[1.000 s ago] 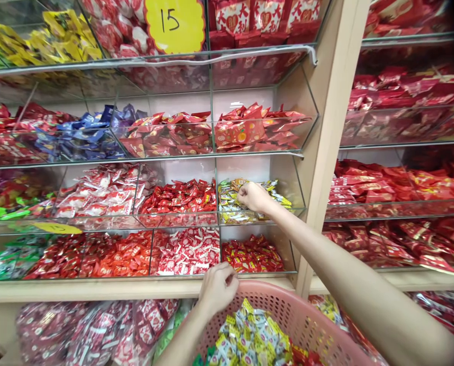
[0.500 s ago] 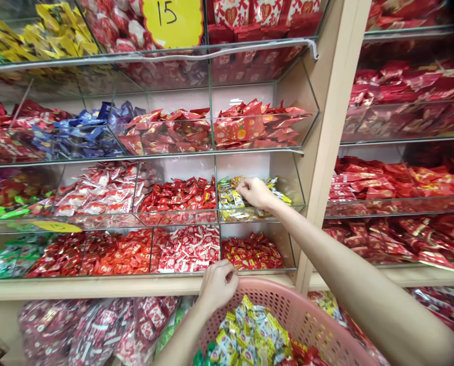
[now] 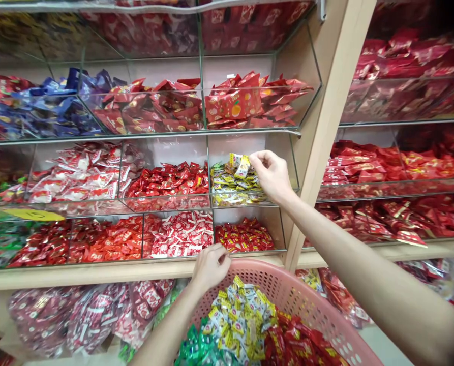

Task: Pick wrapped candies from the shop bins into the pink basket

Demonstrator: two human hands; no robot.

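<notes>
My right hand (image 3: 271,174) pinches a yellow-and-white wrapped candy (image 3: 243,166) between thumb and fingertips. It is raised just above the clear bin of yellow wrapped candies (image 3: 230,187). Lower down, my left hand (image 3: 212,265) is closed around the rim of a pink perforated plastic basket (image 3: 310,300). Inside the basket lie a heap of yellow-and-white candies (image 3: 240,320), green-wrapped candies (image 3: 204,348) on the left and red-wrapped candies (image 3: 299,343) on the right.
Clear-fronted bins hold red candies (image 3: 173,180), red-and-white candies (image 3: 183,234) and larger red packets (image 3: 234,104). A wooden upright (image 3: 333,96) divides the shelves. Bagged candies (image 3: 43,320) sit below the wooden ledge (image 3: 97,274). A yellow tag (image 3: 34,214) is on the left.
My right hand has lifted out of the yellow candy bin, a candy now showing in its pinch. My left hand stays on the basket rim. The view has tilted down, showing more of the basket's contents.
</notes>
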